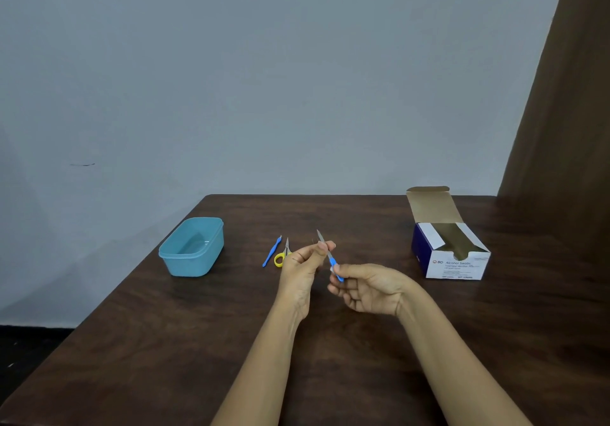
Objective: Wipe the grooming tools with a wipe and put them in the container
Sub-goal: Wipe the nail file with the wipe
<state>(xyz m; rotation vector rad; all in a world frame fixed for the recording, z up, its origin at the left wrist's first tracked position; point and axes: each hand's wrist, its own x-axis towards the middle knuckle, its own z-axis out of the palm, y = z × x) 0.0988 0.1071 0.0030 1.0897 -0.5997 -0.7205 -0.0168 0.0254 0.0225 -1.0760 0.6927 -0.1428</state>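
So from my end: both hands are raised over the middle of the table (pixel 165 343) with the nail file (pixel 329 254) between them. The right hand (pixel 366 288) has its grip closed on the file's blue handle, thumb and fingers curled round the low end. The left hand (pixel 302 269) pinches the metal blade higher up with fingertips and thumb, and the pointed tip sticks out above them, tilted up and away from me. There's a tiny pale bit right by the right thumb, but it's too small for me to say if that's a wipe.

The other tools lie flat on the table just past the left hand: a slim blue tool (pixel 272 252) and, right beside it, little scissors (pixel 283 255) with a yellow handle partly hidden behind the knuckles. The light blue container (pixel 193 247) sits well off to the left, top open. The box of alcohol swabs (pixel 455 254) is over on the right with its flap standing up.
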